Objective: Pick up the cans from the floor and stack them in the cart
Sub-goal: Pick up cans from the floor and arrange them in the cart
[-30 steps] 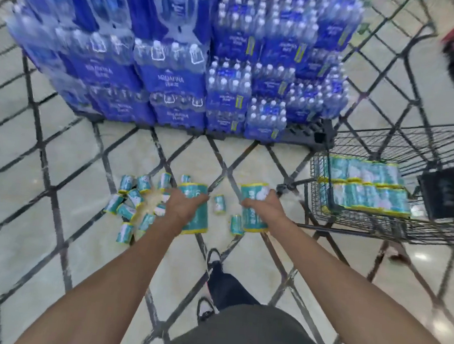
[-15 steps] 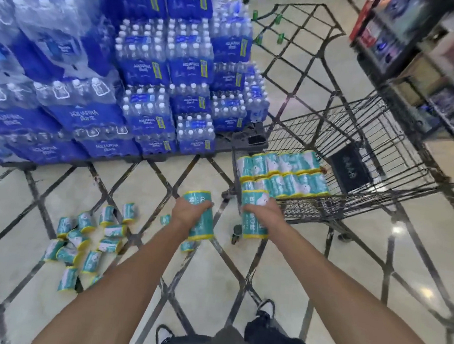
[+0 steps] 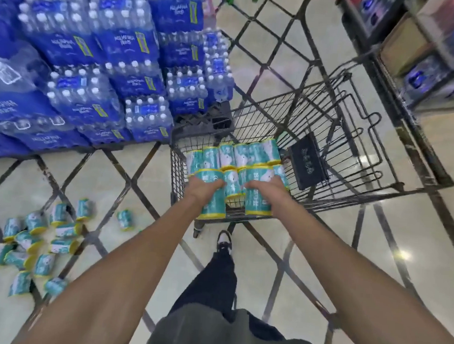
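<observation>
My left hand (image 3: 204, 189) grips a teal can with yellow rims (image 3: 213, 206) over the near end of the wire cart (image 3: 339, 142). My right hand (image 3: 266, 187) grips a second teal can (image 3: 257, 202) beside it. Both cans are upright, at the front of the cans stacked in the cart (image 3: 235, 156), which lie in two rows. Several more teal cans (image 3: 38, 241) are scattered on the floor at the lower left.
Stacked packs of blue water bottles (image 3: 98, 61) on a dark pallet stand left of the cart. Shelving (image 3: 426, 46) runs along the upper right. My leg and shoe (image 3: 224, 242) are just behind the cart. A black card (image 3: 308, 164) lies in the cart.
I have turned right from the cans on the floor. Both hands have carried their cans forward from in front of the cart to over its near end.
</observation>
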